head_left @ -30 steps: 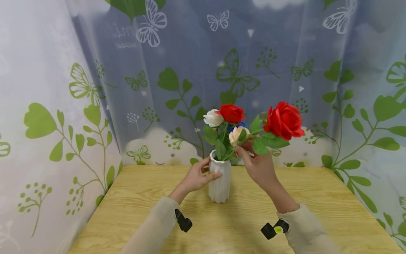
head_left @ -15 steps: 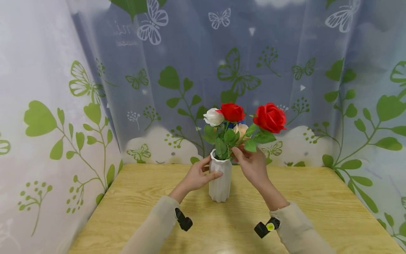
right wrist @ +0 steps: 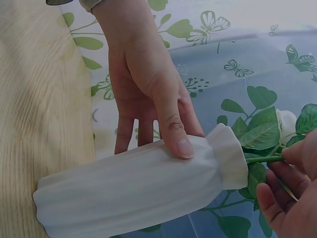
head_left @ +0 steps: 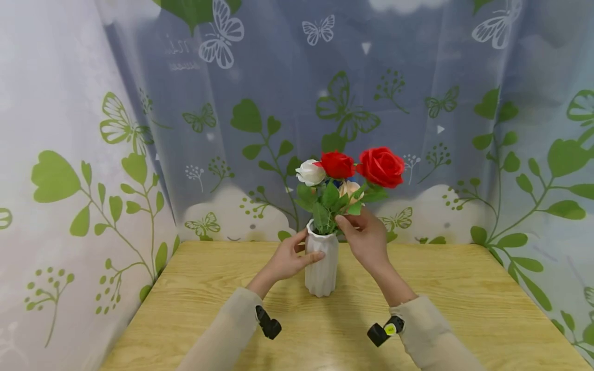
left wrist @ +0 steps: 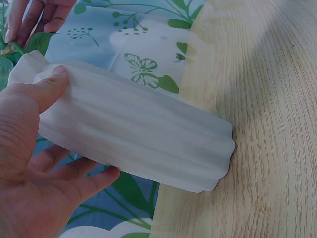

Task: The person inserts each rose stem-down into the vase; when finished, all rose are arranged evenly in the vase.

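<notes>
A white ribbed vase [head_left: 322, 275] stands upright on the table. My left hand [head_left: 289, 258] grips its upper part, thumb [left wrist: 52, 87] on the near face and fingers on the far side. Just above the rim, my right hand [head_left: 369, 241] pinches the stem [right wrist: 265, 159] of a large red rose [head_left: 381, 167] whose bloom leans to the right. The stem reaches into the vase mouth in the right wrist view; its lower end is hidden. A second red rose [head_left: 337, 165], a white rose [head_left: 310, 172], a cream rose [head_left: 351, 190] and a partly hidden blue flower stand in the vase.
The vase rests on a light wood-grain table [head_left: 209, 304]. Behind the table hangs a blue-grey curtain [head_left: 278, 67] printed with butterflies and leaves, and pale printed sheets [head_left: 65, 118] flank both sides. Dark wrist cameras [head_left: 268, 322] sit at both cuffs.
My right hand has moved left and slightly down to the vase mouth, bringing the large red rose left beside the other red rose. My left hand and the vase stay in place.
</notes>
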Available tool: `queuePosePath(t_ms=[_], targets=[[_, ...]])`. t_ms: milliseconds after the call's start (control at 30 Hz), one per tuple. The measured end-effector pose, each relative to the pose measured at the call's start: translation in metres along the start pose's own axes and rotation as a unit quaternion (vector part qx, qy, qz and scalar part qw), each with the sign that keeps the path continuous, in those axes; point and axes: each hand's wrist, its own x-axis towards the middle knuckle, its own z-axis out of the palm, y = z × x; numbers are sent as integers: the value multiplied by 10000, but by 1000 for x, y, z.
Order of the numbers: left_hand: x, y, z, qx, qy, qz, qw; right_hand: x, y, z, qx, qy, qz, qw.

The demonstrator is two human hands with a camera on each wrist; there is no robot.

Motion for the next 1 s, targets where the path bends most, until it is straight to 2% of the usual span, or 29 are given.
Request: queuePosePath(t_ms=[100, 267, 500, 767, 1000], targets=[[-1, -1, 0, -2, 17, -30, 10000, 0, 1, 2, -44, 80, -132, 9999], [-2, -2, 0, -8, -6, 1, 10000, -2, 1, 4, -11, 179, -118, 9998], [-1, 0, 0, -5, -31, 32, 10000, -3, 1, 8, 599, 3, 35, 9982], [-2, 1, -1, 40, -22, -16, 10000, -4, 10, 14, -111, -24, -77, 9999], [-2, -1, -1, 56, -43, 3, 10000, -9, 14, 16, 244, -56, 136, 9996]])
